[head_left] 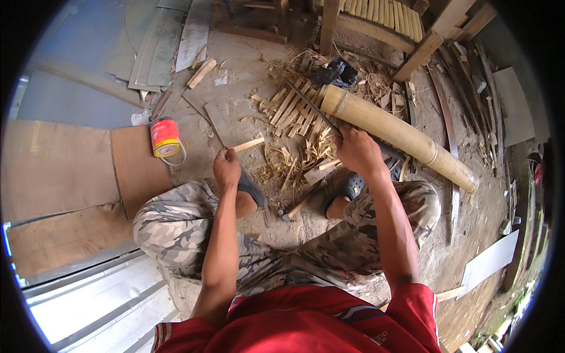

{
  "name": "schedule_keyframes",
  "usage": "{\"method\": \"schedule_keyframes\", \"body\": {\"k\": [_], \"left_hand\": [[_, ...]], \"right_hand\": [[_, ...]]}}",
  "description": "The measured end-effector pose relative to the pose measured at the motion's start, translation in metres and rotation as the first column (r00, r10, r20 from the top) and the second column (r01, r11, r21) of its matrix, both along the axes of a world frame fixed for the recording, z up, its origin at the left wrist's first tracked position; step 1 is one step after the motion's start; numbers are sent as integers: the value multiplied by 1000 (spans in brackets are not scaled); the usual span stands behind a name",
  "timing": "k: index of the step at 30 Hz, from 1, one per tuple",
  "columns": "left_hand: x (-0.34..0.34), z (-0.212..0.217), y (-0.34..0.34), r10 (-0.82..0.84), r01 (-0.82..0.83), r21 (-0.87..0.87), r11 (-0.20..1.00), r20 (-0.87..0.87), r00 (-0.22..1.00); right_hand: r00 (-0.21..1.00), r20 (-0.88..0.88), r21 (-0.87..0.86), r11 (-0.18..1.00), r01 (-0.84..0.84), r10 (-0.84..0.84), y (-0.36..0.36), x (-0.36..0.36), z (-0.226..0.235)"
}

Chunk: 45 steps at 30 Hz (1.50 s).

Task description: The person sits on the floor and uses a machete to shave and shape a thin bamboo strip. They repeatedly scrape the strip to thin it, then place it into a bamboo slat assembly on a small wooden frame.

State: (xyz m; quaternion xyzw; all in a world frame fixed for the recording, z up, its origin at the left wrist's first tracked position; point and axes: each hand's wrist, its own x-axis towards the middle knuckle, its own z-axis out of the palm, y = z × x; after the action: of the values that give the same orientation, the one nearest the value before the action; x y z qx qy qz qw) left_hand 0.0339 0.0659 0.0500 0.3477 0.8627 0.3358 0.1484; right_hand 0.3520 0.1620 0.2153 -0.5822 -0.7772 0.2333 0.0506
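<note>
My left hand (226, 169) is closed on a short pale bamboo strip (249, 144), which points out to the right. A thin dark strip (203, 115) runs up and left from the same fingers; whether they grip it too, I cannot tell. My right hand (360, 152) wraps round the near end of a long dark blade (311, 105), its handle hidden in the fist. The blade slants up and left over a heap of split bamboo strips (294, 115). Just right of that hand lies a thick bamboo pole (394, 129).
Curled shavings (282, 162) cover the ground between my sandalled feet, beside a hammer-like tool (303, 203). A red and yellow can (165, 138) stands at left, near wooden boards (59, 159). A black plastic bag (336, 73) and a slatted bamboo seat (382, 15) are farther off.
</note>
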Motion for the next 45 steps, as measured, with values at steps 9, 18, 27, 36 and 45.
{"method": "schedule_keyframes", "body": {"k": [9, 18, 27, 36, 45], "left_hand": [[0, -1, 2, -15, -39, 62, 997, 697, 717], [-26, -19, -11, -79, -10, 118, 993, 717, 693], [-35, -28, -17, -95, 126, -123, 984, 229, 969], [-36, -19, -8, -130, 107, 81, 991, 779, 614], [-32, 11, -8, -76, 41, 63, 997, 866, 495]], "right_hand": [[982, -124, -254, 952, -172, 145, -18, -14, -131], [900, -345, -534, 844, 46, -267, -88, -110, -173], [875, -422, -351, 933, 85, -238, -131, -151, -218], [831, -515, -231, 968, 100, -209, -105, -172, -195], [889, -437, -228, 973, 38, -137, -100, -177, -226]]}}
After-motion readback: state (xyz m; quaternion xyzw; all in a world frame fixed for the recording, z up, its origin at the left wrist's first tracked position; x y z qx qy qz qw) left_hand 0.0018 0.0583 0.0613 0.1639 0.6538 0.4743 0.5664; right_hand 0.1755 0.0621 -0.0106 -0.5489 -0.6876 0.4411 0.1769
